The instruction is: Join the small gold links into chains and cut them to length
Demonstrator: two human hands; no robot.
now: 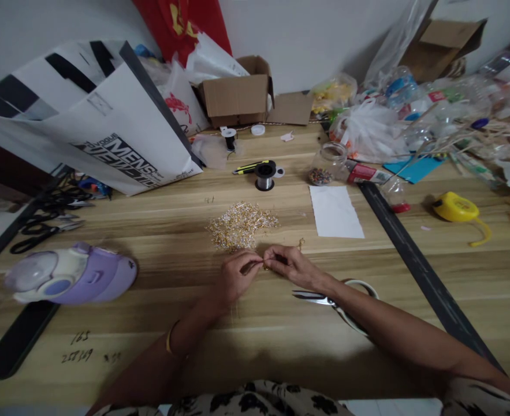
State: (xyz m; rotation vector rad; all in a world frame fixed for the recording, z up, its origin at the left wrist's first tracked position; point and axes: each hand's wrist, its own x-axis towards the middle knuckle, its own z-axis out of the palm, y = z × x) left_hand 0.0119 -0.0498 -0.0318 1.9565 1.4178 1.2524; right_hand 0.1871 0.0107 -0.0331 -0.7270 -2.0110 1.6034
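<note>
At the middle of the wooden table (181, 219), my left hand (238, 274) and my right hand (290, 266) meet fingertip to fingertip. Both pinch something thin and small; a tiny gold-coloured bit shows just under the right fingertips, too small to name. Right beyond my fingers lies a loose pile of gold and clear beads (239, 226). A short gold-coloured piece (301, 243) rests beyond my right hand. Scissors (319, 298) with pale handles lie partly under my right forearm. Further back stands a spool of silvery wire (264, 175).
Left: a purple-white bottle (92, 274), a black phone-like case (18, 339), black-handled scissors (47, 230) and a big paper bag (125, 127). Right: white paper (336, 211), a dark strip (428, 277), a yellow tape measure (456, 207). Behind: a bead jar (330, 162), a cardboard box (236, 95).
</note>
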